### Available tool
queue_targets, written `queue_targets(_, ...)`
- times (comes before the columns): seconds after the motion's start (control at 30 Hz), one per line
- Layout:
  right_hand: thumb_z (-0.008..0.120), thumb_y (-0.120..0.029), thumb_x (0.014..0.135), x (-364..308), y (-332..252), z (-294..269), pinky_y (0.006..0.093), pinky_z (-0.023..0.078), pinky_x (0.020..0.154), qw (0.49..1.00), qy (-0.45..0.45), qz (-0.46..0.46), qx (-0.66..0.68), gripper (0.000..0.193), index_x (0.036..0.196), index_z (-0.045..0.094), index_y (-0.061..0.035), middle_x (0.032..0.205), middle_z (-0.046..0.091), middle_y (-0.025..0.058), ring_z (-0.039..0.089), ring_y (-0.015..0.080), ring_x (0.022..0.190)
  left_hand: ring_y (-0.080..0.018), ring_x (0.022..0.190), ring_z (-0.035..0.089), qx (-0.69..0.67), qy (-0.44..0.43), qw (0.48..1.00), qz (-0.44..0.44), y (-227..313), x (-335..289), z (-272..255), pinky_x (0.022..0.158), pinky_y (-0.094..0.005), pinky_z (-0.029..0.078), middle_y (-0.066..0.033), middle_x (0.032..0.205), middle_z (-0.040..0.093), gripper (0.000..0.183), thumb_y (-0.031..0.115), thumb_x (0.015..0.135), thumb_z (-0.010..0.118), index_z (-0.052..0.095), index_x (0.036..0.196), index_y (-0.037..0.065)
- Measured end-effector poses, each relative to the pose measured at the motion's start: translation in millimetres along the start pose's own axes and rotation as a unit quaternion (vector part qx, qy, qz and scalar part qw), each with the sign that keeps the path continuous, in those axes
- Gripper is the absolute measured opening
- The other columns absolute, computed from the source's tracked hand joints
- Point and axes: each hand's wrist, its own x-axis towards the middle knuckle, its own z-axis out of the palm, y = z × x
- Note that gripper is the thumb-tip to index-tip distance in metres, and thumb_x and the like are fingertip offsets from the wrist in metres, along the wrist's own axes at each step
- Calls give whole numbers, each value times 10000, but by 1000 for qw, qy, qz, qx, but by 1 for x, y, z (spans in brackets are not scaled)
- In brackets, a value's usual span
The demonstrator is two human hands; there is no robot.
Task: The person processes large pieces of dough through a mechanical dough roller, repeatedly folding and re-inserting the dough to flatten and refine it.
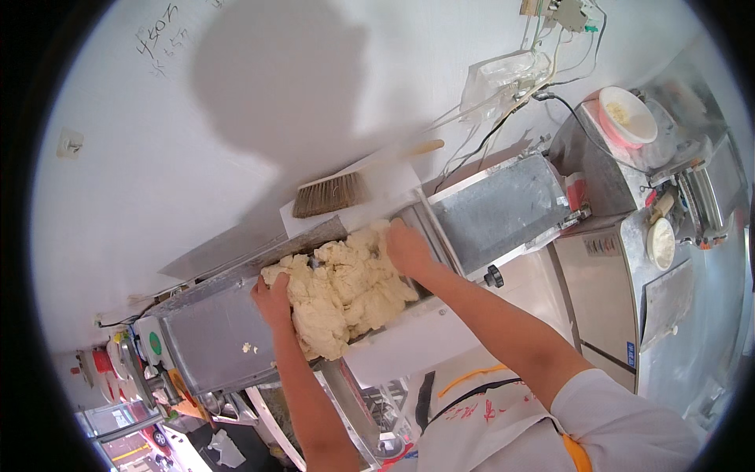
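Observation:
A large, lumpy mass of pale dough [338, 291] lies across the middle of a metal machine, between its two flat trays. My left hand [272, 299] grips the dough's left edge, thumb and fingers pressed against it. At the far right end of the dough, my right hand [405, 247] has hold of it, its fingertips partly hidden. The machine parts under the dough are mostly covered. To the left is a grey metal tray [216, 334] with a few dough crumbs on it; to the right is a flour-dusted grey tray [503, 206].
A wood-handled brush [330, 197] rests against the white wall behind the machine. Cables [566, 96] hang at the upper right. A white bowl [627, 116] and a smaller bowl [661, 242] stand on the metal units at right. A black knob [494, 276] juts out below the right tray.

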Motion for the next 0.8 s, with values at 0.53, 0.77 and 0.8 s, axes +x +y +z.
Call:
queue_targets(0.53,657,-181,871,38,36,38,458,606,745,977,-49,-186,-89,201,809,720,-1,874,744,237,763,369,861,-438,1196,606,-60,-30,997,32,43,-15,0,1038,-468,457,-291,1290,650,652,382,809,700,643,1261,-84)
queue_targets(0.77,548,-248,911,-75,-26,5,438,401,468,771,-315,233,501,298,720,616,-30,625,566,107,531,230,507,-409,1150,657,-74,-52,996,11,27,-27,-11,1004,-452,480,-249,1236,707,589,360,832,683,662,1286,-15)
queue_targets(0.8,563,-236,898,-87,-37,8,400,331,444,789,-266,244,497,273,710,597,-40,604,516,72,454,187,480,-409,1149,658,-74,-69,995,14,28,-25,-9,1005,-450,480,-245,1237,709,587,361,835,680,662,1292,-7)
